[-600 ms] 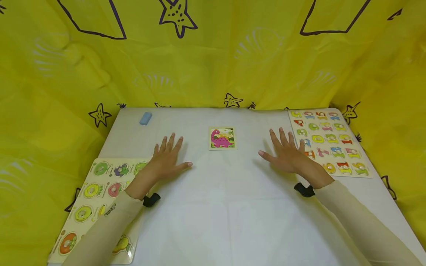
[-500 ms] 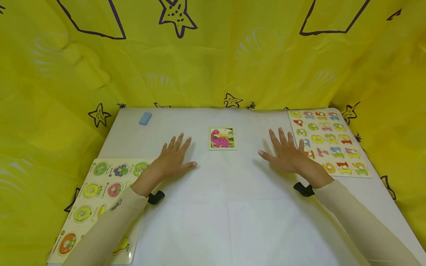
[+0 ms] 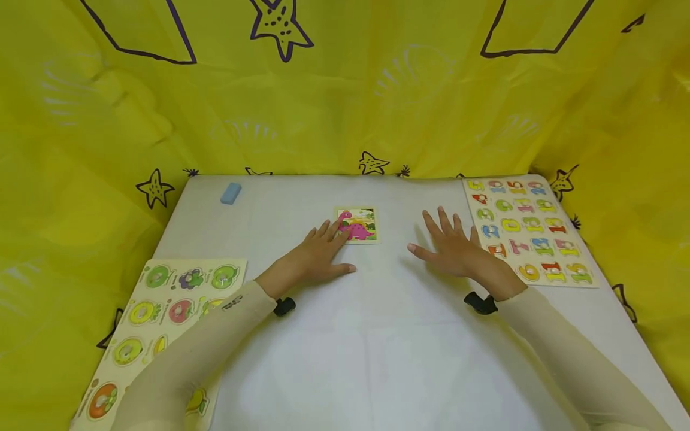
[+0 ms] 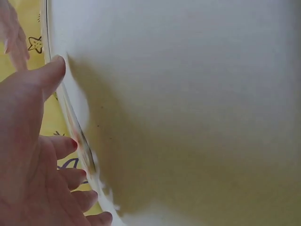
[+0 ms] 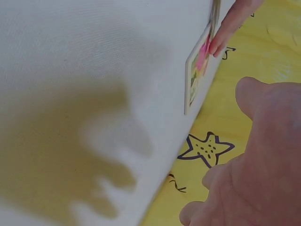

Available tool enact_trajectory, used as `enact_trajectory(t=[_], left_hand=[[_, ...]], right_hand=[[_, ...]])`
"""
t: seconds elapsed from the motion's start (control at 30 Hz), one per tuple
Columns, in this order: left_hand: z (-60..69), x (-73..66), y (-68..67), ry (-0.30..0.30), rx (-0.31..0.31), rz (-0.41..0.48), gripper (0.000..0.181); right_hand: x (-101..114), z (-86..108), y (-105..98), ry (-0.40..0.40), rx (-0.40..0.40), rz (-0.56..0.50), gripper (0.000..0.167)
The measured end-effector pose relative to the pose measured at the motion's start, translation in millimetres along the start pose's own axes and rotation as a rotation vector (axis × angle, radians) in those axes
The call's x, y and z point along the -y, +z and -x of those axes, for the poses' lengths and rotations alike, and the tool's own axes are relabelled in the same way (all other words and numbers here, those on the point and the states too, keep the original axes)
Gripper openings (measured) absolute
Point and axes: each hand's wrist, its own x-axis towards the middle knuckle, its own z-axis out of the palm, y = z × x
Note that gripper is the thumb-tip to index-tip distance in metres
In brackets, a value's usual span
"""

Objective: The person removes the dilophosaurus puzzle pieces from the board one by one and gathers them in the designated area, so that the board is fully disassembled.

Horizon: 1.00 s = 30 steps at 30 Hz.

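Left hand (image 3: 318, 257) over the dinosaur picture (image 3: 362, 228), right hand (image 3: 450, 248) off to one side

Nearest on the table (image 3: 323, 371), the fruit board (image 3: 156, 328) lies partly beneath the left sleeve (image 3: 188, 359). Past it, the left hand stretches out, fingers extended, gripping nothing; the right is spread above the tabletop, equally unladen. I'd settle the left fingers lightly and brace the opposite edge with the right (a one-sided nudge could send so small a square sliding).

The dinosaur picture lies flat, a little beyond both palms — its left edge under the left fingertips, though I can't tell whether they touch, and the right hand well apart from it. The number board (image 3: 530, 196) sits beyond that hand, the blue block (image 3: 230, 193) near the far edge.
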Motion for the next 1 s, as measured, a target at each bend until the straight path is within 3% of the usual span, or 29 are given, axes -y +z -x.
enact_trajectory(t=[0.5, 1.0], left_hand=[[-3.7, -6.3, 5.2, 0.004, 0.020, -0.010, 0.098], [-3.5, -9.0, 8.5, 0.018, 0.000, -0.017, 0.094]], right_hand=[[4, -4.9, 3, 0.004, 0.016, -0.026, 0.103], [17, -15.9, 5, -0.030, 0.016, -0.008, 0.102]])
